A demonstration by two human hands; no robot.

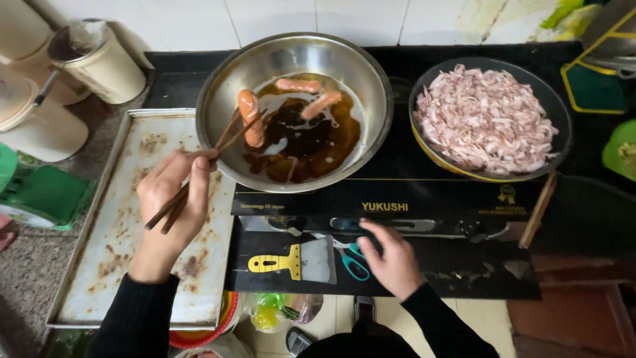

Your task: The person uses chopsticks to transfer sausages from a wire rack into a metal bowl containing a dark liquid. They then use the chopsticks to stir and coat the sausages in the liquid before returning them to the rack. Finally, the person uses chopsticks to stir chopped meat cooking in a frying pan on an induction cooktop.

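Note:
My left hand (172, 199) grips a pair of wooden chopsticks (205, 166) whose tips pinch a sausage (250, 117) at the left side of a steel bowl-shaped pan (225, 79). Dark oil pools in the pan, with two more sausages (311, 96) lying in it. My right hand (392, 257) rests fingers-down on the front control strip of the black induction cooktop (424, 205), just right of teal-handled scissors (354, 262). It holds nothing.
A worn metal baking tray (126, 219) lies left of the cooktop. A dark pan (556, 109) of sliced raw meat sits at right. A yellow-handled scraper (295, 262) lies near the scissors. Cream containers (99, 59) stand at back left.

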